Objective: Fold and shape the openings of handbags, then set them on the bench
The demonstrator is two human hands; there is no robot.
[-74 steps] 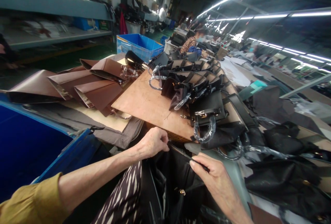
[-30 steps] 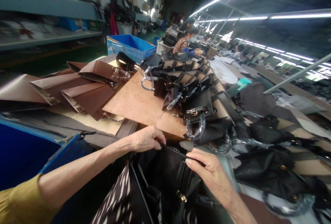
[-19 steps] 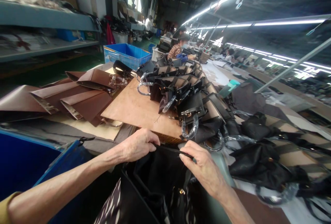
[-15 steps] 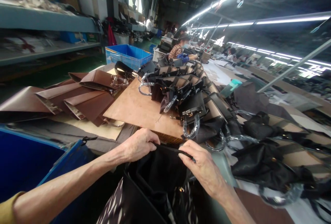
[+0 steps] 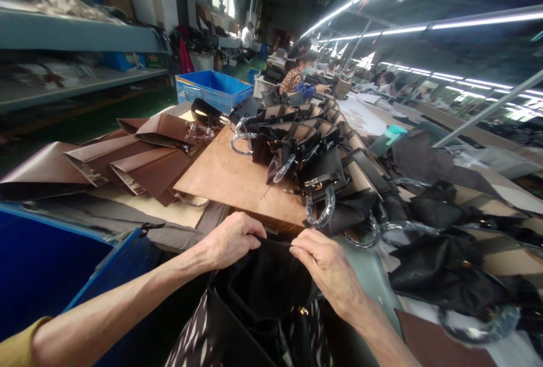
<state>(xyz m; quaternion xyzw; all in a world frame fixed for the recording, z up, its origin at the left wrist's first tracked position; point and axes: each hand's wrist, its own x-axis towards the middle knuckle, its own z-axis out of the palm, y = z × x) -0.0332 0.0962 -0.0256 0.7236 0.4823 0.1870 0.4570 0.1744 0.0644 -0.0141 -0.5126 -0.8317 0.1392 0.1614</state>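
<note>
A black handbag (image 5: 267, 282) with its mouth open lies in front of my body, close to the patterned cloth of my clothing. My left hand (image 5: 235, 238) pinches the far rim of the bag between thumb and fingers. A short way to the right, my right hand (image 5: 324, 268) pinches the same rim, thumb on the near side. The edge runs taut between both hands. A small gold-coloured fitting (image 5: 302, 311) shows near the bag's right side. The lower part of the bag is dark and hard to make out.
Beyond my hands is a brown board (image 5: 237, 180), with black handbags (image 5: 322, 169) piled on its right. Brown leather pieces (image 5: 148, 158) lie at the left. A blue bin (image 5: 51, 265) stands near my left arm, another blue crate (image 5: 214, 89) farther back. A co-worker (image 5: 294, 80) sits beyond.
My right hand has shifted slightly left along the rim, and the strip of edge it held up now lies flatter. The view has turned slightly left.
</note>
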